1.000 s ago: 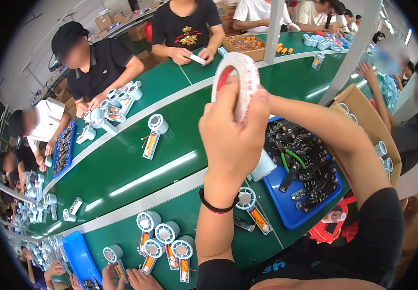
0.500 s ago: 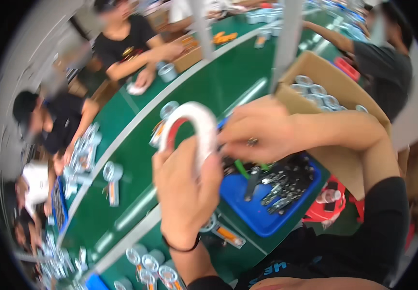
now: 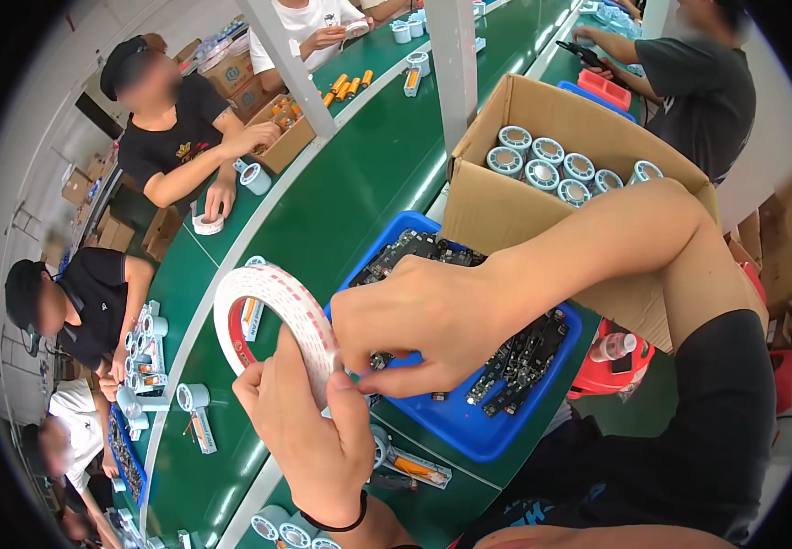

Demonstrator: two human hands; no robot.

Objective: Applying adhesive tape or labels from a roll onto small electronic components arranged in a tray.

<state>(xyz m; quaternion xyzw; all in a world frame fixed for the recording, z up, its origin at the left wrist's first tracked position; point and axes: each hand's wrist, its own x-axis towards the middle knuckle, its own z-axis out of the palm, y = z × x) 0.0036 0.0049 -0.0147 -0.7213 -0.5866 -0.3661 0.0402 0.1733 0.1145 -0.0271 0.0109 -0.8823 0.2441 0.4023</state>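
My left hand [image 3: 318, 425] grips a wide roll of white tape [image 3: 297, 302] with red printing and a red inner core, held upright above the green work surface. Against the roll's right side rest the bent, closed fingers of my right hand [image 3: 423, 306]; whatever lies between its fingertips is hidden. Below that hand sits a blue tray [image 3: 483, 446] of black circuit boards [image 3: 526, 366]. A light-blue part with an orange battery [image 3: 421, 469] lies near my left wrist.
An open cardboard box [image 3: 588, 233] of light-blue cylinders [image 3: 542, 174] stands beyond my right forearm. A green conveyor [image 3: 359, 165] curves past, with grey posts [image 3: 455, 73] rising beside it. Co-workers [image 3: 181, 128] work along the far side. A red stool [image 3: 611, 366] holds a bottle.
The roll of tape and my left hand have shifted left and down in the picture. My right hand has moved left and down too, staying at the roll's side. The view has shifted.
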